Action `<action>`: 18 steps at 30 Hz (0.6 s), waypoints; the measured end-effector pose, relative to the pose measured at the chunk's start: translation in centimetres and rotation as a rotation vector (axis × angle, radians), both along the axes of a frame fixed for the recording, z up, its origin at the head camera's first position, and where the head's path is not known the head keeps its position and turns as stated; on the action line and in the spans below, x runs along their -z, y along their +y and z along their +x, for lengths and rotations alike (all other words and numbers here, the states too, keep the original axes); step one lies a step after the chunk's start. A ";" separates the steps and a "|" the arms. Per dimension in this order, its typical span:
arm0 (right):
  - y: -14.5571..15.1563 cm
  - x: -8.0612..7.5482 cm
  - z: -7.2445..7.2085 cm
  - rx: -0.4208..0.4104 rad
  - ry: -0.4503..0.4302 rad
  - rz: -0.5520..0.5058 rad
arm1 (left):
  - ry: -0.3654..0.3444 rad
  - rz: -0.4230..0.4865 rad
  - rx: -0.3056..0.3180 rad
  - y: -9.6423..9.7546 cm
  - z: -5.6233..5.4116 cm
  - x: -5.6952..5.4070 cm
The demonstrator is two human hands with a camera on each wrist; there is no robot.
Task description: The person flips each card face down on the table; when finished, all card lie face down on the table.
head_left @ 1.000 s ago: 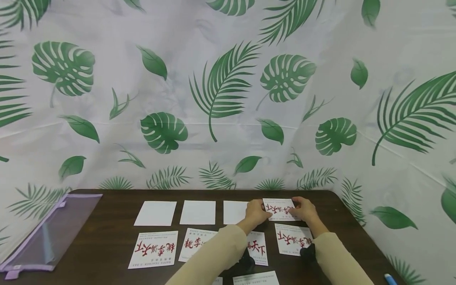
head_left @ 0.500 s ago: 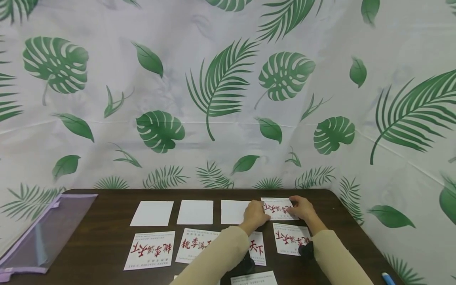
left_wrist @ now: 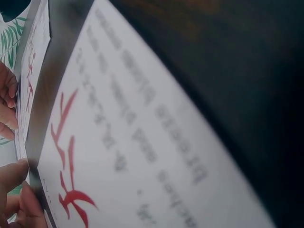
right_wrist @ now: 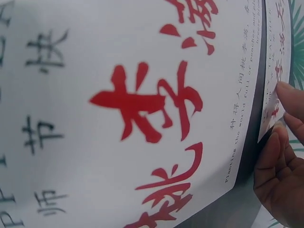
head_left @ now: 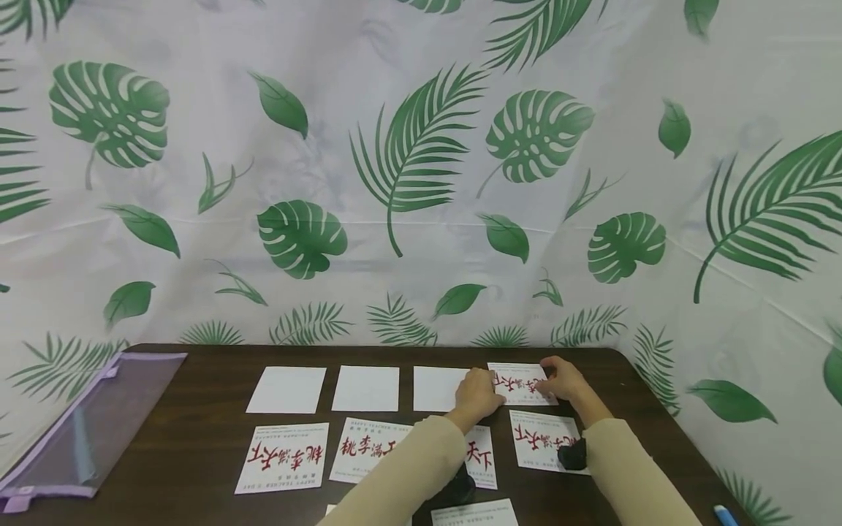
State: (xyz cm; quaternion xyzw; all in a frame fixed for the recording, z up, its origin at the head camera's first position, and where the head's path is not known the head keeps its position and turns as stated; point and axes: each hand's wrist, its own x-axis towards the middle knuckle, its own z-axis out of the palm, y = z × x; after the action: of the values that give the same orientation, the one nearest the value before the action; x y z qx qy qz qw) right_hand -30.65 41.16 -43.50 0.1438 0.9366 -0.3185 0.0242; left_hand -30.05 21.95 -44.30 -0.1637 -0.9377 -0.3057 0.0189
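A white square card (head_left: 521, 381) with red brush characters lies at the back right of the dark table, its writing upside down in the head view. My left hand (head_left: 478, 398) holds its left edge and partly covers the blank card beside it. At the right edge, my right hand (head_left: 567, 383) pinches the same card; the right wrist view shows the thumb (right_wrist: 290, 97) on top and the curled fingers (right_wrist: 280, 173) below. Nearer me, another printed card (head_left: 541, 440) lies under the right wrist, partly hidden by a black wrist device (head_left: 572, 455).
Blank white cards (head_left: 286, 389) make up the rest of the back row. Printed cards (head_left: 283, 458) lie in front, some hidden under the left sleeve (head_left: 414, 467). A purple-edged mesh pouch (head_left: 105, 427) lies at left, and a blue pen-like object (head_left: 725, 516) at the right front edge.
The head view has shifted slightly. Both hands stay at the printed card's edges, and the card keeps nearly the same place in the back row.
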 end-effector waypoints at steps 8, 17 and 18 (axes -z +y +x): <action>0.1 0.1 0.0 0.040 0.047 -0.088 | 0.019 -0.006 0.008 -0.1 0.2 -0.3; 0.5 0.5 0.5 0.054 0.209 -0.258 | 0.070 -0.059 0.042 0.0 -0.1 0.2; 0.6 0.5 0.5 0.051 0.233 -0.287 | 0.077 -0.055 0.043 0.1 -0.2 0.3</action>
State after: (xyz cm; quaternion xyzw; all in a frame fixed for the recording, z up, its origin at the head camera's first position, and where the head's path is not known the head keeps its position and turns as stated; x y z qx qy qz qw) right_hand -30.12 41.73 -43.96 0.1245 0.8741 -0.4638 -0.0724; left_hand -30.25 22.04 -44.62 -0.1959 -0.9406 -0.2738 0.0440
